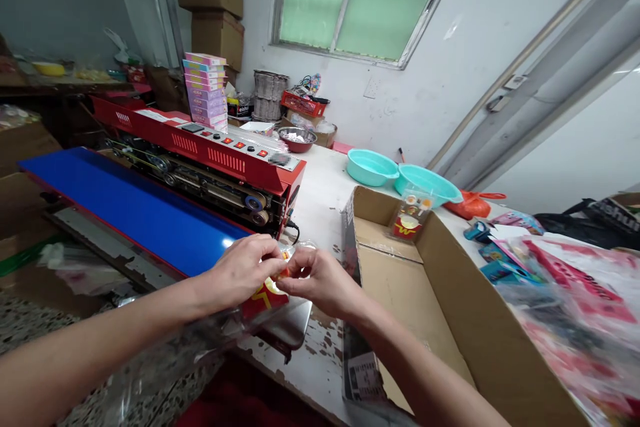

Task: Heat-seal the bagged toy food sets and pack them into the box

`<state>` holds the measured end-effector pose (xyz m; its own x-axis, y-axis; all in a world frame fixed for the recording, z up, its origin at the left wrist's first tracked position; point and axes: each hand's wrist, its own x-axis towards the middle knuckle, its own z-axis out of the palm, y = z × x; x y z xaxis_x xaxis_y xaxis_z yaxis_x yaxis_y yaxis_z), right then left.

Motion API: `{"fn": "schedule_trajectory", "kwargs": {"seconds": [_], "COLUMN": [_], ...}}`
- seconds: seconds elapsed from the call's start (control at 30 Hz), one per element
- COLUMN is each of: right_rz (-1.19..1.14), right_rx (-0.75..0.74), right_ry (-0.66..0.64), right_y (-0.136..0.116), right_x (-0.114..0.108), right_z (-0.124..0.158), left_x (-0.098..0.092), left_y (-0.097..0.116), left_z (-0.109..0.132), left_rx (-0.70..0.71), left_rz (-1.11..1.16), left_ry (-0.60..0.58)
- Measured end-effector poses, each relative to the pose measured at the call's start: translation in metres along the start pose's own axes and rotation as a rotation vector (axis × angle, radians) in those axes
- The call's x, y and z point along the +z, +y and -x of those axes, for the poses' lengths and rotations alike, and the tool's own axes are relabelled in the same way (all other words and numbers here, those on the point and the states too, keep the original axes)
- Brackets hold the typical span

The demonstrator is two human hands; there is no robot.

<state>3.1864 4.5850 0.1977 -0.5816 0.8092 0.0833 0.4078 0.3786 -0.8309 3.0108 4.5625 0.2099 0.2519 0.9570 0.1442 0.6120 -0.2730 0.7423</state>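
My left hand (243, 268) and my right hand (323, 281) meet at the front end of the conveyor. Both are closed, fingertips pinching at the upper part of a clear plastic bag (233, 327). Through the bag shows a red carton (265, 301) with a yellow zigzag mark, like a fries box. Something small and orange-red shows between the fingertips; my fingers hide most of it. A similar packed bag (407, 223) with a red carton leans upright in the far end of an open cardboard box (400, 280), right of my hands.
The red sealing machine (200, 153) with its blue conveyor belt (130, 207) runs along the left. Two turquoise basins (373, 168) stand behind the cardboard box. Plastic packaging (570, 280) is heaped at right. Stacked small boxes (206, 90) stand behind the machine.
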Motion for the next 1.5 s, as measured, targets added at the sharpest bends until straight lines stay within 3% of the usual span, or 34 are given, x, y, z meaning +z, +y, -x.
{"fn": "schedule_trajectory", "kwargs": {"seconds": [0.1,0.23,0.33,0.43,0.53,0.67,0.77,0.87,0.97,1.1,1.23,1.5], "right_rz": [0.037,-0.346,-0.453,-0.256,0.12,0.505,0.542,0.497,0.42,0.172,-0.002,-0.06], "right_rx": [-0.003,0.036,0.061,0.114,0.161,0.084,0.088,0.101,0.193,0.301,0.296,0.28], "right_ry": [0.03,0.093,0.136,0.153,0.137,0.166,0.179,0.272,0.365,0.371,0.398,0.396], "right_y": [-0.004,-0.007,0.0,0.016,0.031,0.034,0.031,0.034,0.045,0.066,0.079,0.086], "right_x": [-0.015,-0.027,-0.029,-0.029,-0.026,-0.02,-0.019,-0.02,-0.016,-0.003,0.004,0.001], "right_z": [-0.005,-0.012,-0.015,-0.017,-0.02,-0.025,-0.024,-0.019,-0.012,-0.01,-0.012,-0.015], "left_x": [0.007,0.012,0.011,0.007,0.004,-0.001,-0.006,-0.009,-0.006,0.003,0.004,-0.001], "left_y": [0.003,0.007,0.005,-0.004,-0.013,-0.019,-0.023,-0.026,-0.031,-0.033,-0.033,-0.035], "left_z": [-0.01,-0.021,-0.023,-0.022,-0.019,-0.018,-0.017,-0.015,-0.013,-0.016,-0.023,-0.024], "left_rx": [-0.08,-0.126,-0.174,-0.175,-0.203,-0.213,-0.183,-0.114,0.082,0.275,0.34,0.356], "left_rz": [0.25,0.621,0.672,0.602,0.584,0.567,0.485,0.237,-0.112,-0.398,-0.501,-0.505], "left_ry": [0.042,0.11,0.062,0.1,0.101,0.097,0.098,0.02,-0.138,-0.271,-0.275,-0.427]}}
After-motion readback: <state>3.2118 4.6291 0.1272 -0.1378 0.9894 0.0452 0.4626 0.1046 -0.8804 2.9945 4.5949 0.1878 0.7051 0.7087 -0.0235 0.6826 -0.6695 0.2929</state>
